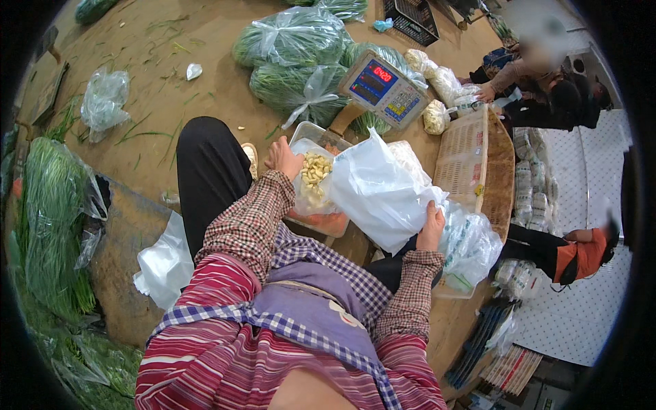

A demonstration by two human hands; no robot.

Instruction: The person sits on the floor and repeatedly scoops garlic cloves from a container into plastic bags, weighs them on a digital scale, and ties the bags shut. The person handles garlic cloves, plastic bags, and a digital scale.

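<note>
My left hand (283, 158) is closed at the left edge of a clear plastic bag (309, 201), its fingertips partly hidden. Pale yellow, clove-like pieces (316, 170) lie in that bag, which sits in a clear plastic tub (309, 131) in front of me. Pinched in my right hand (430, 226) is the edge of a large white plastic bag (374, 186). That bag spreads over the tub's right side and looks mostly flat. Just beyond the tub stands a digital scale display (383, 89) with lit red digits.
Bagged green stalks (294, 41) lie beyond the tub, and more (55, 225) at far left. A plastic crate (465, 154) and a crumpled clear bag (471, 246) stand right. A white bag (167, 263) lies left of my knee. Another person (526, 75) works at upper right.
</note>
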